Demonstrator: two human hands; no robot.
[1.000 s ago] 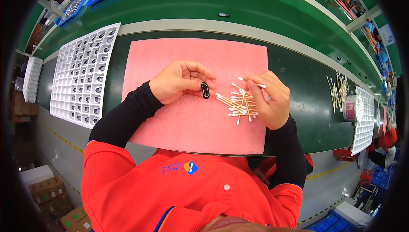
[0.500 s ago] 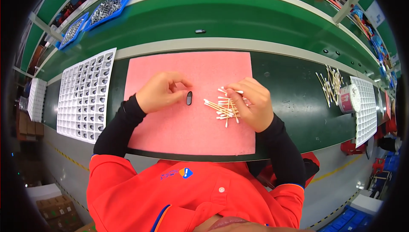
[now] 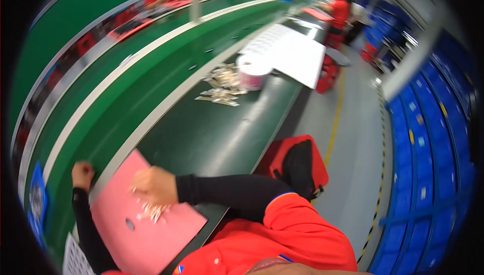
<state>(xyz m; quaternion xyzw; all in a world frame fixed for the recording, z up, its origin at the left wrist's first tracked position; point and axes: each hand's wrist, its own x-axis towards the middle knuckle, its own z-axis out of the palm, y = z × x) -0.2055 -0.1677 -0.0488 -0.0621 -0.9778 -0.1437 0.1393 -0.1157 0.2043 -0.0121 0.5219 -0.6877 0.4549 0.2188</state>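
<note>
My left hand (image 3: 82, 175) reaches out over the green belt beyond the bench's pale edge rail. Motion blurs its fingers, so whether they grip anything is unclear. My right hand (image 3: 155, 185) is closed above the pink mat (image 3: 118, 199), with the whitish tip of a cotton swab showing at its fingers. Just below it lies a loose pile of cotton swabs (image 3: 153, 212) on the mat. A small dark oval part (image 3: 130, 223) rests beside the pile, touched by neither hand.
Farther along the dark green bench (image 3: 201, 144) are more cotton swabs (image 3: 222, 86), a round tub (image 3: 253, 75) and white trays (image 3: 287, 48). Small dark parts (image 3: 209, 50) dot the belt. A red stool (image 3: 315, 161) with a black bag stands right. Blue bins (image 3: 418, 174) line the far right.
The view has swung right. My left hand has gone from beside the dark part on the mat to over the belt. My right hand stays near the swab pile.
</note>
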